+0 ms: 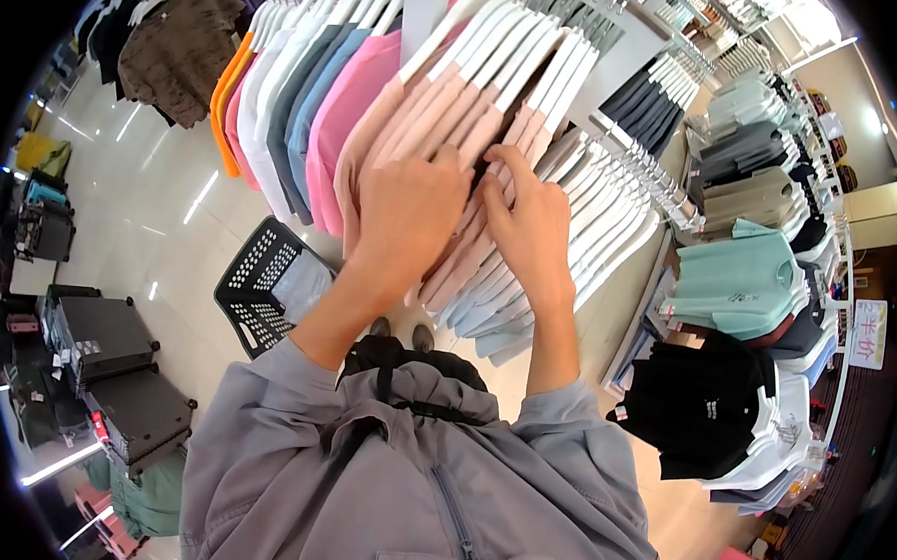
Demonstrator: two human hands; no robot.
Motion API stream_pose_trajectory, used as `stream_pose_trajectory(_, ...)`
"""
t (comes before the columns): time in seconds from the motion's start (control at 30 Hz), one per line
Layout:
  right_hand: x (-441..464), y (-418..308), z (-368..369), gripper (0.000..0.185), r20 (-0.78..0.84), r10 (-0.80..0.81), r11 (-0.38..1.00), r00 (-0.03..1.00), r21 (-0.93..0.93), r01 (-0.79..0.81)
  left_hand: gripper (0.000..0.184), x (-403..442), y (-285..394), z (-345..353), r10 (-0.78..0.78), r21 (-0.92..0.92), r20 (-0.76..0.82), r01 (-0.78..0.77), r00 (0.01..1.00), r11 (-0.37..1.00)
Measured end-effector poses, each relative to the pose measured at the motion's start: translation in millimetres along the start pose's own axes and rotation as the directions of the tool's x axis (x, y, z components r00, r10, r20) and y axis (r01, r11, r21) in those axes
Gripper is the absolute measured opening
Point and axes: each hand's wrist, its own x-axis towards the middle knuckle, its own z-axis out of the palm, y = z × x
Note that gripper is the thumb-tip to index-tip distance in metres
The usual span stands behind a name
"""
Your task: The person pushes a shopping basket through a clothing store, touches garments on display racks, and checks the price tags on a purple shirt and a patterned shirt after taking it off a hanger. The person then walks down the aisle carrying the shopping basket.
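Observation:
A row of light pink garments [395, 128] hangs on white hangers [489, 47] in front of me. My left hand [410, 203] lies on these garments, its fingers curled into the fabric near their shoulders. Just right of it, my right hand [527, 208] has its thumb and forefinger bent close together at the edge of a pink garment. A dark gap shows between the garments at the two hands. Which garment each hand grips is hard to make out. Pale blue garments [477, 316] hang below and behind the right wrist.
Brighter pink [350, 126], blue, white and orange clothes hang to the left. A black basket [260, 247] with light cloth in it stands on the floor. Dark suitcases [137, 412] are at the lower left. A rack with mint [739, 283] and black shirts [698, 401] runs along the right.

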Motion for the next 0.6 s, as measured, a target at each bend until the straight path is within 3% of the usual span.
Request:
stream_pose_trajectory(0.2, -2.8, -1.5, -0.6, 0.023, -0.012, 0.007, 0.999, 1.000, 0.033, -0.007, 0.013, 1.3, 1.6, 18.5, 0.078, 0.018, 0.078, -0.079, 0.994, 0.997)
stream_pose_trajectory(0.37, -8.0, -0.7, -0.8, 0.037, -0.020, 0.003, 0.998, 1.000, 0.065, -0.002, 0.030, 5.6, 9.0, 24.1, 0.089, 0.164, 0.089, -0.103, 0.992, 0.981)
stream_pose_trajectory(0.5, -11.7, 1.1, 1.5, 0.044, -0.045, -0.014, 0.997, 0.999, 0.074, 0.017, 0.042, 7.3, 11.6, 22.5, 0.068, 0.143, 0.134, -0.087, 0.989, 0.986)
stream_pose_trajectory(0.6, -16.3, 2.3, 3.4, 0.048, -0.065, 0.008, 0.997, 0.998, 0.082, -0.002, 0.045, -0.8, 10.4, 22.7, 0.034, 0.024, 0.094, -0.036, 0.995, 0.999)
